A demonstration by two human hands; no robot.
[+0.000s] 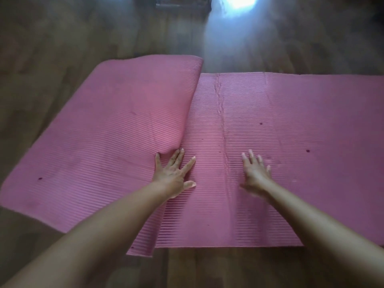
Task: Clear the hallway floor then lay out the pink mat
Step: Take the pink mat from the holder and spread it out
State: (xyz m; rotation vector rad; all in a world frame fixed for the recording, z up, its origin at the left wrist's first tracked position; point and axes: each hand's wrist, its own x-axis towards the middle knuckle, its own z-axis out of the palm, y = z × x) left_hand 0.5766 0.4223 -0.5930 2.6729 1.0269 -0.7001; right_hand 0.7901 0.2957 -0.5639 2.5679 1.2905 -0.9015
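The fingers (188,163) of the left hand (176,175) are straight and spread. They press flat on the pink mat (291,142) and grip nothing. Their tips sit right at the foot of a raised, curved edge (191,100) where the mat's left stretch (114,132) rides over the flat ribbed stretch. The right hand (256,173) is a little blurred, but its fingers (252,157) also look straight and parted. Its palm faces down on the ribbed surface and holds nothing; whether it presses firmly or only brushes the mat cannot be told. The hands are apart, with a long crease (222,121) running away from the person between them.

The mat lies crosswise in front of the person on the wooden floor (62,38) and runs out of view at the right. Its right stretch looks flat. The left stretch lies askew, its near corner poking out past the near edge of the flat part.

The floor that shows around the mat carries nothing except a dark, blurred object (182,3) at the far top, beside a bright patch of light (239,5). The clearing therefore seems done as far as can be seen. The laying out looks mostly done too. What appears to be left is flattening the raised edge, squaring the left stretch with the rest and smoothing the crease.
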